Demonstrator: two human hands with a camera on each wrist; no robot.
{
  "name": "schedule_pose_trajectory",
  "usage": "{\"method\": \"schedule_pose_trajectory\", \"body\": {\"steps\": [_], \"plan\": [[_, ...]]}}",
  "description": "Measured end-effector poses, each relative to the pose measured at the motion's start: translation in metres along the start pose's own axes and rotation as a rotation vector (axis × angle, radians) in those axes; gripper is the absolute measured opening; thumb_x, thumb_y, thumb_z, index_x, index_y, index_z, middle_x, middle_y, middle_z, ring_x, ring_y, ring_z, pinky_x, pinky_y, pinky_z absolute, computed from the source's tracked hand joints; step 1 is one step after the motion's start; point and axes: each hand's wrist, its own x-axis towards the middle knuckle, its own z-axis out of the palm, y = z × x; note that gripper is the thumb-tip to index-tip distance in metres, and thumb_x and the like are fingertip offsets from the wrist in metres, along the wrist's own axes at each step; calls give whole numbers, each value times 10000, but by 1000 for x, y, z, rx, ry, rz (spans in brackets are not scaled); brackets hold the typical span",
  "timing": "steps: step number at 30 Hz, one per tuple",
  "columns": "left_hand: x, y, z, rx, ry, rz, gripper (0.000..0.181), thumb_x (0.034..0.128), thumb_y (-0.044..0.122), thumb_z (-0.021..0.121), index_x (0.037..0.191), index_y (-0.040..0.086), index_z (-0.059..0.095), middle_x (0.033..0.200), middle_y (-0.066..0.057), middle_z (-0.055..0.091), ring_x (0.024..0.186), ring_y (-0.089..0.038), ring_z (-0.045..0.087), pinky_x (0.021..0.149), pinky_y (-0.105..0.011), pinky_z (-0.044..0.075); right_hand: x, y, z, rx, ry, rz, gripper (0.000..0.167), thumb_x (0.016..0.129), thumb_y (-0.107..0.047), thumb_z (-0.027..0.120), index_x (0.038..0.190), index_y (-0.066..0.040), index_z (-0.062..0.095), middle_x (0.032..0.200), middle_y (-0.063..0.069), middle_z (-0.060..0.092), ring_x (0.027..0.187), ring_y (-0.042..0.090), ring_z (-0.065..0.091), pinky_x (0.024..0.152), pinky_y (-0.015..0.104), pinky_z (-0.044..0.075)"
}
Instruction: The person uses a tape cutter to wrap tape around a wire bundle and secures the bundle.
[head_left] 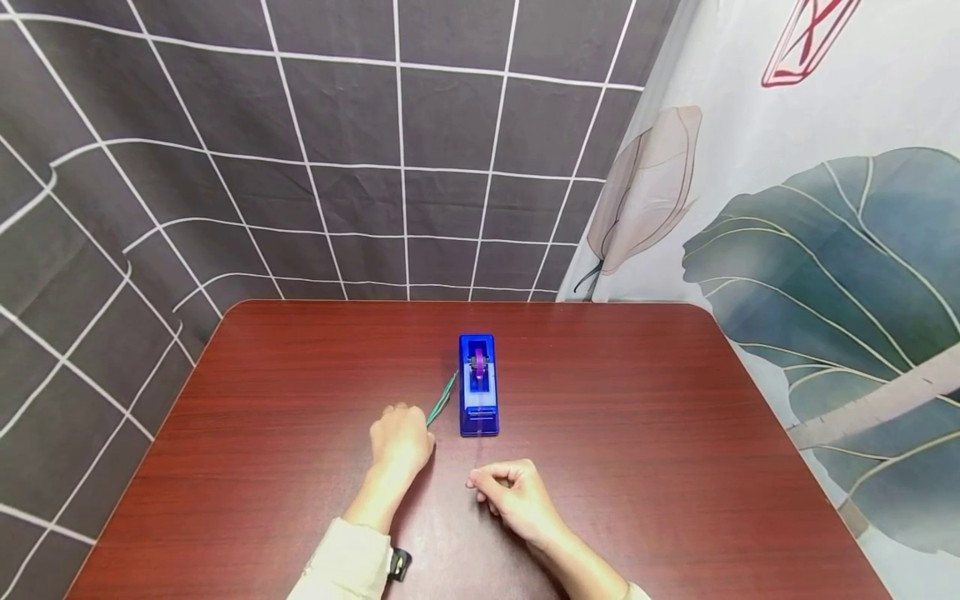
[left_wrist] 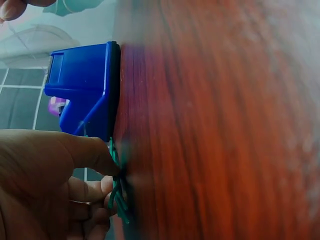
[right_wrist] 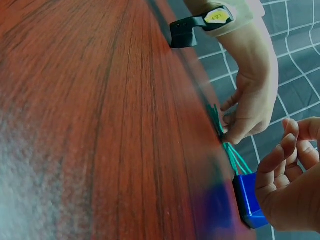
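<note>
Head view, centre: green wires [head_left: 442,403] lie pinched in the left hand [head_left: 401,437], just left of the blue dispenser [head_left: 480,423]. Lower down, the right hand [head_left: 517,497] pinches, seemingly, the free end of its tape [head_left: 480,364]. Gripping seems done; cutting seems left, and no tape shows on the wires.

In the head view, the left hand [head_left: 401,437] hides the near ends of the green twist ties [head_left: 442,405], clear tape [head_left: 479,447] is too faint to trace, and the near edge of the worktop [head_left: 637,433] is cut off. From the right wrist, the right hand [right_wrist: 294,187] covers much of the tape dispenser [right_wrist: 250,195].
</note>
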Motion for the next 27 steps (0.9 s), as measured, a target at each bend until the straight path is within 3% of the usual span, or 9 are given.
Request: {"method": "schedule_pose_trajectory", "body": {"steps": [8,15,19,27], "plan": [[-1,1,4,33,9,64,111,819,85,718,766,-5,681,858,-166,598,901,-354,567,693,-462,542,1,-2,-2,9,3,12,193,929,-40,662,882,139,717,622,53,595,480,34,442,404,147,330],[-6,0,3,78,6,43,106,903,3,576,925,-79,639,862,-186,619,903,-371,622,797,-474,515,1,-5,-3,10,-13,27,209,936,-55,665,895,145,712,628,49,594,475,24,441,395,152,328],[-8,-3,1,40,54,23,38,887,-15,587,863,-43,592,804,-216,674,803,-401,682,743,-479,524,1,-5,-3,11,-10,39,204,938,-54,659,895,139,713,636,57,598,476,18,439,391,153,325],[-10,-13,-2,-123,159,18,144,824,6,729,728,-28,626,714,-232,668,675,-444,670,581,-520,535,1,-6,-2,5,-2,45,188,933,-52,659,891,120,719,635,38,586,487,21,436,393,156,314]]}}
